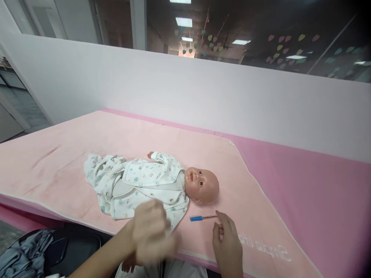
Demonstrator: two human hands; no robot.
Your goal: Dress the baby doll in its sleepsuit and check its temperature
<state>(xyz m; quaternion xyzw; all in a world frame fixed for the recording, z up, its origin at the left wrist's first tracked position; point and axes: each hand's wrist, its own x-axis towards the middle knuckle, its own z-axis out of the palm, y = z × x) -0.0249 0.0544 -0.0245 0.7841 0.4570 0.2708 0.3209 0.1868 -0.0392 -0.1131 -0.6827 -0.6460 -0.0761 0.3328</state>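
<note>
A baby doll (202, 185) lies on its back on a pale pink blanket (72, 135), head to the right. It wears a white patterned outfit (150, 173) that is open down the front. My left hand (153, 231) is smeared by motion over the near side of the outfit; its fingers look bent, and any contact is unclear. A thin marked stick with a blue end (196, 218), like a thermometer, lies by the doll's head. My right hand (227, 239) rests beside it, index fingertip at the stick's thin end, thumb apart from that finger.
Under the blanket is a darker pink cover (313, 181). A white wall (203, 92) with glass above it borders the far side. Grey cloth (26, 253) lies on a black chair (75, 247) at lower left. A small brown hand (129, 265) shows below my left wrist.
</note>
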